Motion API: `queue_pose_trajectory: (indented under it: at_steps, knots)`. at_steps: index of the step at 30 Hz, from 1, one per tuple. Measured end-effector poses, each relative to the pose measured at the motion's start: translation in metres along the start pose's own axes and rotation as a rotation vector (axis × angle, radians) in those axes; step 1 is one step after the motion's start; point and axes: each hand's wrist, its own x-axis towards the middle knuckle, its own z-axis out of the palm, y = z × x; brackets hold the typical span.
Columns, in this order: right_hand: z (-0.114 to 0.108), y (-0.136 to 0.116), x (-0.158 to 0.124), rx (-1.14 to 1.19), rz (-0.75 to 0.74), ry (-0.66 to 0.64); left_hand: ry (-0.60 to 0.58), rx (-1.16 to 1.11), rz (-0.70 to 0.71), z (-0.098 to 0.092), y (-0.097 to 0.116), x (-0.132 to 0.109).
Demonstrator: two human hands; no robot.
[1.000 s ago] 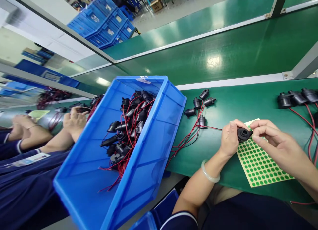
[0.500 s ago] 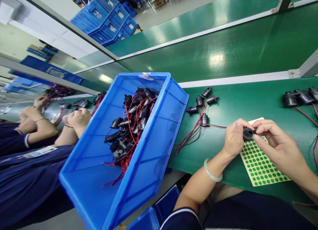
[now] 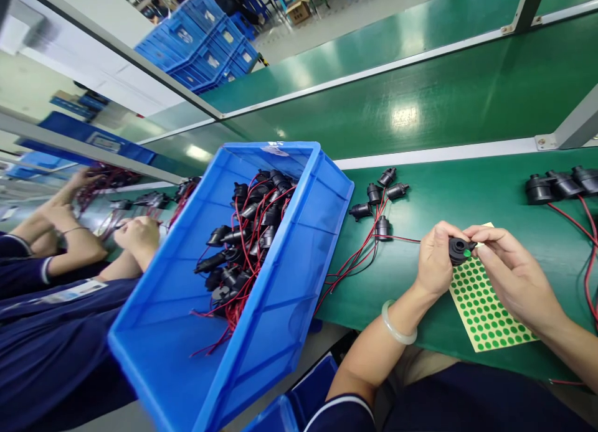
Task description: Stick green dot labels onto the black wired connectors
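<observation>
My left hand (image 3: 435, 261) is closed around a small black pump (image 3: 456, 250), a round body with a hole in its face. A green round sticker (image 3: 467, 253) sits on the edge of that face. From the right, thumb and forefinger of my right hand (image 3: 509, 267) pinch the pump's short side spout. Beneath both hands lies a pale yellow sheet (image 3: 495, 314) with rows of green round stickers, partly covered. A red wire runs left from the held pump toward several loose black pumps (image 3: 383, 228) on the green table.
A large blue bin (image 3: 303, 282) with several wired pumps (image 3: 233, 273) stands left of me. More pumps (image 3: 560, 186) lie at the right. A metal frame post (image 3: 570, 124) rises behind them. Co-workers' hands (image 3: 137, 239) are busy beyond the bin.
My right thumb has drawn back from the pump's face to its spout, and the green sticker there now shows fully. The pump is turned slightly and sits a little further left.
</observation>
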Motion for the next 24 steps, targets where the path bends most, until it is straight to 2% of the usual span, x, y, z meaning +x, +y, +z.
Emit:
queue_pose_trajectory:
  at_steps: [5, 8, 12, 16, 20, 22, 24]
  knots:
    - [0.007, -0.001, 0.003, -0.095, -0.123, 0.031, 0.005, -0.031, -0.044, 0.004, 0.003, -0.001]
    - [0.010, 0.001, 0.004, -0.116, -0.194, 0.036, 0.025, -0.123, -0.106, 0.008, 0.007, -0.002]
    - [0.008, 0.004, 0.006, -0.091, -0.223, -0.001, -0.013, -0.235, -0.171, 0.009, 0.013, -0.001]
    - [0.005, 0.004, 0.005, -0.118, -0.313, -0.001, 0.030, -0.170, -0.133, 0.009, 0.017, -0.002]
    - [0.000, 0.007, 0.006, -0.362, -0.541, 0.057, 0.044, -0.120, -0.122, 0.010, 0.015, -0.003]
    - [-0.004, 0.009, 0.009, -0.495, -0.692, 0.048, 0.052, -0.148, -0.145, 0.010, 0.015, -0.003]
    - [-0.008, 0.012, 0.012, -0.576, -0.769, 0.033, 0.075, -0.209, -0.179, 0.009, 0.017, -0.002]
